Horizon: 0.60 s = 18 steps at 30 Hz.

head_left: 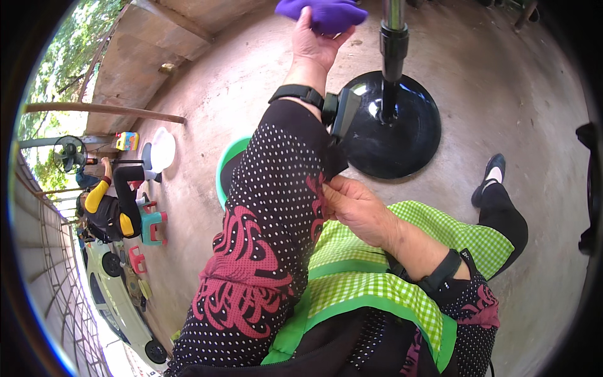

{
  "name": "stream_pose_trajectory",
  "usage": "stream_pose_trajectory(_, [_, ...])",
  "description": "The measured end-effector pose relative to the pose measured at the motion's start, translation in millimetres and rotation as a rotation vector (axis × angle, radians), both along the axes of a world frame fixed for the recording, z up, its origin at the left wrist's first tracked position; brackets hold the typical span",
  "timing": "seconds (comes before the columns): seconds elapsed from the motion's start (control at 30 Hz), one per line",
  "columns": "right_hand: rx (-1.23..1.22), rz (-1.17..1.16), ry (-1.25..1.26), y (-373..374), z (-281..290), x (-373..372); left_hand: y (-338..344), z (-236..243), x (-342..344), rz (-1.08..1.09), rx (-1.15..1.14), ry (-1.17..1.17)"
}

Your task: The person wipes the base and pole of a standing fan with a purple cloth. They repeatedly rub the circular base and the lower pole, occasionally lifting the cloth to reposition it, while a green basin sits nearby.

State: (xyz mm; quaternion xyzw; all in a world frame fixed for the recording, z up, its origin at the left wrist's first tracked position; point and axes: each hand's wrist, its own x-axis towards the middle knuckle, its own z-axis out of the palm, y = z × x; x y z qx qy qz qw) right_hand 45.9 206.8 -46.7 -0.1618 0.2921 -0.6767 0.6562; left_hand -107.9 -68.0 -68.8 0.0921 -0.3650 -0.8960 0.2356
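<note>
My left arm stretches up to the top edge of the head view. There my left hand (314, 49) is closed on a purple cloth (326, 16), with the thumb pressed against its side; the cloth's upper part is cut off by the frame. Right beside it rises the pole (394, 47) of a stand with a glossy round black base (396, 141). My right hand (363, 210) is closed at my left sleeve (270, 169), its fingertips pinching the dotted fabric near the forearm. A black strap with a boxy device (342, 113) circles my left wrist.
Behind my left arm is a green basin (231, 163), partly hidden. Further left, a person (110, 207) sits by a white basin (163, 149), a teal stool (152, 227) and a small fan (70, 154). A parked car (119, 301) stands at the lower left.
</note>
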Motion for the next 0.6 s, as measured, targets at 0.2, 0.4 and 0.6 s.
stream_pose_trajectory(0.2, [0.21, -0.066, -0.175, 27.7, -32.4, -42.2, 35.7, -26.0, 16.3, 0.331, 0.59, 0.07])
stream_pose_trajectory(0.4, [0.154, -0.246, -0.377, 20.1, -52.1, -45.8, 68.6, -80.1, 45.1, 0.475, 0.75, -0.169])
stream_pose_trajectory(0.6, [0.263, -0.247, -0.262, 12.3, -51.7, -27.7, 75.0, -123.4, 65.6, 0.394, 0.592, -0.363])
